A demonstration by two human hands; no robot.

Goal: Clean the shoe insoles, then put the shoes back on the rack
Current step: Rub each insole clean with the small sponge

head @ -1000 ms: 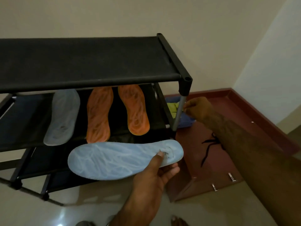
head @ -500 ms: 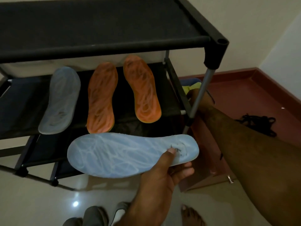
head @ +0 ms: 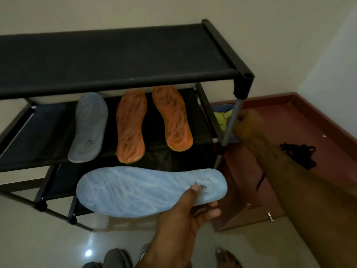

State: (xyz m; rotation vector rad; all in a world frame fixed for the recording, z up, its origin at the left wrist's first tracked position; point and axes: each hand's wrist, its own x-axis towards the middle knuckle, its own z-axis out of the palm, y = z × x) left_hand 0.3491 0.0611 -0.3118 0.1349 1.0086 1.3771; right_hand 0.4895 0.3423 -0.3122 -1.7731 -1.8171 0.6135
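Where the left hand [head: 181, 219] pinches it at the heel end, thumb on top and fingers curled beneath, the pale blue insole [head: 139, 192] lies crosswise in the air in front of the rack [head: 116, 55], touching no shelf; we note open room below it and to its left. Its surface shows whitish swirls and a dark smudge beside the thumb. On the middle shelf lie a grey-blue insole [head: 88, 128], an orange insole [head: 131, 124] and a second orange insole [head: 172, 118], side by side and apart. The right hand [head: 249, 126] sits just past the corner post [head: 230, 122], beside a blue tub [head: 220, 110] holding a yellow-green cloth [head: 224, 118]; we cannot tell whether it grips anything.
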